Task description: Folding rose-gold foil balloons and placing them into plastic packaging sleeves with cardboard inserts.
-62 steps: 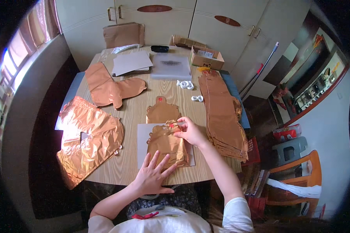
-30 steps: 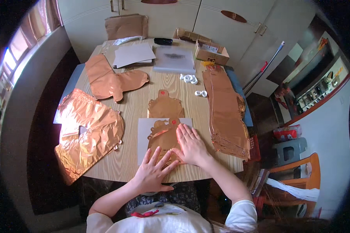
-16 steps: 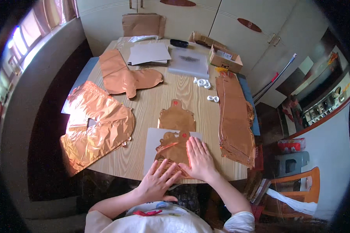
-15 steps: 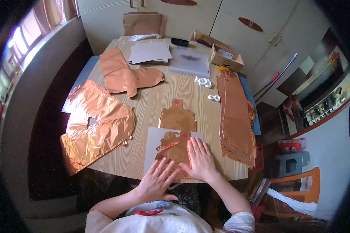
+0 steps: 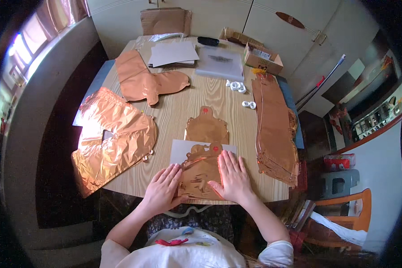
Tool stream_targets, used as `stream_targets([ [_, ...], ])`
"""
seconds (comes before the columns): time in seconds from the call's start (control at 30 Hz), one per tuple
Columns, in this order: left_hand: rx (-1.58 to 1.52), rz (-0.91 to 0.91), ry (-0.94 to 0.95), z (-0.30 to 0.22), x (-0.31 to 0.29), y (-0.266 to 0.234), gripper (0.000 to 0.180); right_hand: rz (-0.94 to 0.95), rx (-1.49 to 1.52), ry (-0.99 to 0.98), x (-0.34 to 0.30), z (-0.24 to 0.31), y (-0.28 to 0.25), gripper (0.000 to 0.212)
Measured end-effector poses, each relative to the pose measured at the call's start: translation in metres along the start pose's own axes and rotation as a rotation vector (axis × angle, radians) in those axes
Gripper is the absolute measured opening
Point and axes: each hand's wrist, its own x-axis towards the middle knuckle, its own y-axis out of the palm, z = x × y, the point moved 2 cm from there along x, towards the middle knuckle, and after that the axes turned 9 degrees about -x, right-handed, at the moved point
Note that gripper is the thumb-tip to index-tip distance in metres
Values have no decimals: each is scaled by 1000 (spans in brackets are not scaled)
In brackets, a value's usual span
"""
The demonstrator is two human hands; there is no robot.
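One left hand (image 5: 164, 186) and one right hand (image 5: 234, 179) show at centre, with two gold foil shapes (image 5: 206, 129). Two copper foil pieces (image 5: 129, 138) lie at left; one layered copper stack (image 5: 274, 125) at right has layers too blurred to count. Upper right shows one open box (image 5: 264, 64), lower right one chair (image 5: 365, 212), one stool (image 5: 352, 177).

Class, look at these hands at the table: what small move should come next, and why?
Probably a gentle leftward stroke of the left hand over the foil between the hands, with the right hand as anchor. The foil looks creased there, and both hands lie flat along its opposite sides, so smoothing seems sensible.
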Motion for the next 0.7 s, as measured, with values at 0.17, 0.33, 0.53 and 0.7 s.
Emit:
stream_targets([
  [0.17,-195,-72,-39,7,6,-9,67,-16,4,-1,-1,-1,1,86],
  [0.33,-130,-67,-12,10,11,-11,64,-2,2,2,-1,-2,-1,82],
  [0.53,-128,-71,-17,14,12,-7,60,-32,43,-10,2,-14,1,66],
  [0.7,-119,-77,-27,14,18,-9,53,-64,51,-13,0,-14,2,65],
])
